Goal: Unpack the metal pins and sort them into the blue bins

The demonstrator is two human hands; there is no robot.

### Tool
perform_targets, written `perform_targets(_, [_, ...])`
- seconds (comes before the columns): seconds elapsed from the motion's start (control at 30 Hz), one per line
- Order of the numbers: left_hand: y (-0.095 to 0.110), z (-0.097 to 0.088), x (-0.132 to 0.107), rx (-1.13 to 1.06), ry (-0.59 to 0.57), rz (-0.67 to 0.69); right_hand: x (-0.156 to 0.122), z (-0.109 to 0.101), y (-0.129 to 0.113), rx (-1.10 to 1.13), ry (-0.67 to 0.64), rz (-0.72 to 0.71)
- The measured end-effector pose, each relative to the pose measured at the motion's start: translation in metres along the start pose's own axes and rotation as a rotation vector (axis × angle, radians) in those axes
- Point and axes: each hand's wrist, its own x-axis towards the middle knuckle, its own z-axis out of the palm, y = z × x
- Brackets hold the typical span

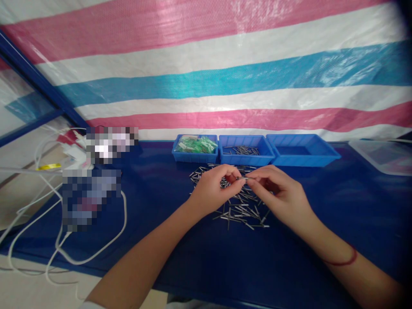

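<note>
My left hand (216, 187) and my right hand (280, 194) meet above a loose heap of thin metal pins (244, 211) on the dark blue table. Thumb and fingers of both hands pinch one slim metal pin (243, 178) from its two ends. It lies roughly level between the fingertips, which cover parts of it. Its exact kind is too small to make out. Many pins in the heap have a dark shaft and a brighter silvery section. My hands hide part of the heap.
Behind the heap stand three blue bins: one with green-and-clear plastic packets (196, 144), one with metal pins (243, 150), and a right-hand bin (302, 159). A clear plastic container (380, 159) is far right. White cables (125, 214) and blurred-out items crowd the left.
</note>
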Motion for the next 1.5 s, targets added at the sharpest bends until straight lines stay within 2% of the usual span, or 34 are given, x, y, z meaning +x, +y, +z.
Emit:
perform_targets(0.2, [0.002,0.004,-0.002,-0.018,0.016,-0.045,-0.002,0.005,-0.002,0.055,-0.097,0.036])
perform_targets(0.27, [0.002,0.003,-0.002,-0.015,0.027,-0.085,-0.002,0.004,-0.003,0.069,-0.077,0.052])
perform_targets(0.4, [-0.004,-0.001,0.0,0.017,0.082,-0.176,0.007,0.003,0.0,0.137,0.075,0.244])
perform_targets(0.5, [-0.013,-0.005,0.003,0.034,0.131,-0.198,0.025,0.002,0.006,0.326,0.241,0.405])
perform_targets(0.57, [-0.019,-0.006,0.004,0.048,0.137,-0.193,0.041,0.0,0.009,0.41,0.341,0.458])
perform_targets(0.63, [-0.023,-0.006,0.004,0.086,0.124,-0.171,0.055,-0.003,0.012,0.413,0.377,0.487])
perform_targets(0.77, [-0.026,-0.006,0.003,0.209,0.044,-0.066,0.062,-0.008,0.014,0.396,0.312,0.559])
perform_targets(0.9, [-0.021,-0.005,0.001,0.367,-0.092,0.115,0.044,-0.01,0.017,0.417,0.274,0.557])
perform_targets(1.0, [-0.018,0.003,-0.002,0.464,-0.224,0.246,0.03,-0.01,0.02,0.422,0.274,0.582])
perform_targets(1.1, [-0.016,0.016,-0.003,0.558,-0.298,0.309,0.024,-0.01,0.02,0.429,0.253,0.593])
perform_targets(1.23, [-0.013,0.027,-0.003,0.662,-0.319,0.264,0.023,-0.011,0.016,0.432,0.217,0.556])
perform_targets(1.5, [-0.005,0.025,-0.003,0.774,-0.333,0.113,0.016,-0.007,0.011,0.401,0.142,0.487])
